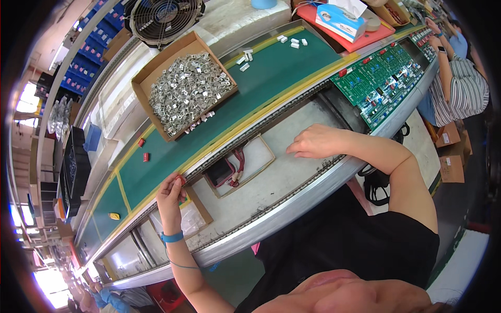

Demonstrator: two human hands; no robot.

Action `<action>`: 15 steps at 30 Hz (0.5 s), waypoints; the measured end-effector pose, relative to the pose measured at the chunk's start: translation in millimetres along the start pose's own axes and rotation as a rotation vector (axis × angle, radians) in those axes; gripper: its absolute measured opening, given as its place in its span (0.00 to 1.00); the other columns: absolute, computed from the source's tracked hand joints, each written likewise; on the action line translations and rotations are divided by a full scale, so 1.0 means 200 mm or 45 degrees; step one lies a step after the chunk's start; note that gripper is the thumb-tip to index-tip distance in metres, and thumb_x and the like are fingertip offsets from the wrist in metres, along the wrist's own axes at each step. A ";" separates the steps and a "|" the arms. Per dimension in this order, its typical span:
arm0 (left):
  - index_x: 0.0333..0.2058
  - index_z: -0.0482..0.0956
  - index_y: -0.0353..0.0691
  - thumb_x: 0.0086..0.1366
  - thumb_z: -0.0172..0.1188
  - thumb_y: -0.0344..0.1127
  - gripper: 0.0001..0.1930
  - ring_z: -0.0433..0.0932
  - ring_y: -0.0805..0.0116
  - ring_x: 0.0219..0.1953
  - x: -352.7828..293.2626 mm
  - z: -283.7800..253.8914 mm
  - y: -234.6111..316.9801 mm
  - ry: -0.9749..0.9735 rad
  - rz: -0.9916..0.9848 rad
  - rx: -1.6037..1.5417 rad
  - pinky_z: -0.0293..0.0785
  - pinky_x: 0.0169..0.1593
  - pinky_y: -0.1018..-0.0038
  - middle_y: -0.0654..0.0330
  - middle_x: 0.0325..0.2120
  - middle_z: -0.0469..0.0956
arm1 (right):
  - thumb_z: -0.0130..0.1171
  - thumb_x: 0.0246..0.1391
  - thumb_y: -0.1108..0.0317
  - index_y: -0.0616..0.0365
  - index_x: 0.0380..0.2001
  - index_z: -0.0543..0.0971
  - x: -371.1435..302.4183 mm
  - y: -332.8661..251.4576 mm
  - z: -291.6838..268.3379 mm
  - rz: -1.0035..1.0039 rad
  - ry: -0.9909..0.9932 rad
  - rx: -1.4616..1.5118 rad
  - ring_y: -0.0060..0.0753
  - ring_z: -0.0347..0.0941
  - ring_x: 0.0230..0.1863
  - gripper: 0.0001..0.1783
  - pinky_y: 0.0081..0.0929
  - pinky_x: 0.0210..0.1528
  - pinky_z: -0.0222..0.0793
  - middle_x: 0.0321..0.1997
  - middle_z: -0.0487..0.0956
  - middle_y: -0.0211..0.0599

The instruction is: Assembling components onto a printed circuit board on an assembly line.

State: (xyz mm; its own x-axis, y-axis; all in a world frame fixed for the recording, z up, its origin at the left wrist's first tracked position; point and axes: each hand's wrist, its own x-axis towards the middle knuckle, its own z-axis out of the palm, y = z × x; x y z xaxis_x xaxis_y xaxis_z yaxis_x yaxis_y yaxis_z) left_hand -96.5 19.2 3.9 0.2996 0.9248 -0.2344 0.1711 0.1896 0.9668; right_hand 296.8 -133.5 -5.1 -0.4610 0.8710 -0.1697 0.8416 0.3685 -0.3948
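Observation:
My left hand (169, 197), with a blue band round its wrist, is at the near edge of the green work surface (172, 166). Its fingertips pinch a small red block-shaped component (180, 179), partly hidden by the fingers. Two similar red components (146, 157) lie on the green surface farther left. My right hand (317, 141) is over the conveyor channel (297, 172), fingers stretched loosely to the left and no object visible in them. To its right, a green circuit board panel (378, 81) with many parts mounted rests across the conveyor rails.
A cardboard box (140, 86) full of small silvery pieces stands on the green surface. White blocks (295, 44) and a yellow component (114, 216) lie there too. Below the rails sits an open carton (263, 161) with a dark phone-like object. Behind are a fan (164, 18) and tissue box (342, 22); a co-worker (462, 86) is at right.

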 end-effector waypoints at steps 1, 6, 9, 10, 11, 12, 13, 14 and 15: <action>0.46 0.75 0.34 0.63 0.57 0.33 0.14 0.68 0.80 0.21 0.00 0.00 0.00 -0.005 0.001 0.002 0.62 0.23 0.85 0.63 0.30 0.77 | 0.54 0.54 0.62 0.52 0.44 0.76 0.00 0.00 0.00 0.004 0.003 0.001 0.45 0.76 0.36 0.15 0.41 0.36 0.72 0.33 0.79 0.39; 0.45 0.75 0.33 0.63 0.57 0.32 0.13 0.69 0.79 0.21 0.00 0.01 0.01 -0.002 0.009 -0.008 0.62 0.22 0.84 0.63 0.30 0.77 | 0.53 0.55 0.61 0.52 0.44 0.76 0.00 -0.01 -0.01 0.024 -0.016 0.009 0.47 0.77 0.36 0.15 0.43 0.38 0.72 0.35 0.80 0.39; 0.46 0.74 0.33 0.63 0.57 0.31 0.13 0.69 0.79 0.21 0.00 -0.01 -0.01 -0.004 0.009 0.000 0.63 0.22 0.84 0.63 0.30 0.77 | 0.53 0.55 0.61 0.52 0.44 0.76 0.00 -0.01 -0.01 0.027 -0.016 -0.002 0.46 0.77 0.36 0.15 0.42 0.37 0.72 0.35 0.80 0.40; 0.46 0.74 0.33 0.63 0.57 0.31 0.13 0.69 0.79 0.21 0.00 -0.01 -0.01 -0.007 0.010 -0.002 0.63 0.22 0.84 0.63 0.30 0.77 | 0.53 0.55 0.61 0.52 0.44 0.76 0.00 0.00 0.00 0.030 -0.016 -0.004 0.46 0.77 0.36 0.15 0.42 0.37 0.72 0.35 0.80 0.40; 0.46 0.74 0.33 0.63 0.57 0.31 0.13 0.70 0.79 0.22 0.00 -0.01 -0.01 -0.008 0.008 -0.015 0.64 0.22 0.84 0.62 0.30 0.77 | 0.53 0.55 0.61 0.52 0.44 0.76 0.00 0.00 0.00 0.033 -0.016 -0.003 0.46 0.77 0.36 0.15 0.42 0.38 0.72 0.35 0.80 0.40; 0.46 0.74 0.33 0.63 0.57 0.31 0.13 0.70 0.78 0.22 0.00 -0.01 -0.01 -0.004 0.004 -0.028 0.65 0.23 0.84 0.62 0.30 0.77 | 0.53 0.55 0.61 0.52 0.44 0.76 0.00 0.00 0.00 0.030 -0.018 -0.001 0.46 0.77 0.36 0.15 0.42 0.38 0.72 0.35 0.80 0.40; 0.46 0.74 0.33 0.63 0.57 0.31 0.13 0.70 0.78 0.22 0.00 -0.01 -0.01 -0.002 0.005 -0.029 0.65 0.23 0.84 0.62 0.30 0.77 | 0.53 0.55 0.61 0.52 0.44 0.76 0.00 -0.01 0.00 0.028 -0.018 -0.002 0.46 0.77 0.36 0.15 0.42 0.38 0.72 0.35 0.80 0.40; 0.46 0.74 0.33 0.63 0.57 0.30 0.13 0.71 0.78 0.22 0.00 -0.01 -0.02 -0.003 0.000 -0.032 0.66 0.23 0.83 0.62 0.30 0.77 | 0.53 0.55 0.61 0.52 0.45 0.76 0.00 -0.01 -0.01 0.032 -0.024 -0.002 0.46 0.77 0.37 0.15 0.42 0.38 0.72 0.35 0.80 0.40; 0.46 0.74 0.33 0.63 0.57 0.30 0.13 0.71 0.78 0.22 0.00 -0.02 -0.02 -0.005 -0.004 -0.037 0.67 0.23 0.83 0.62 0.30 0.77 | 0.53 0.55 0.61 0.52 0.45 0.76 0.00 -0.01 -0.01 0.038 -0.029 -0.002 0.47 0.77 0.37 0.15 0.42 0.38 0.72 0.36 0.80 0.40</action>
State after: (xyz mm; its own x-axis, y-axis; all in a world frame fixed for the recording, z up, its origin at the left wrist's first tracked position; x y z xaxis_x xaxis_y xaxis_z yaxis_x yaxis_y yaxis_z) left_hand -99.7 20.3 0.8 0.3028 0.9230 -0.2376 0.1450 0.2018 0.9686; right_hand 295.4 -133.7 -2.5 -0.4416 0.8742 -0.2018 0.8556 0.3426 -0.3880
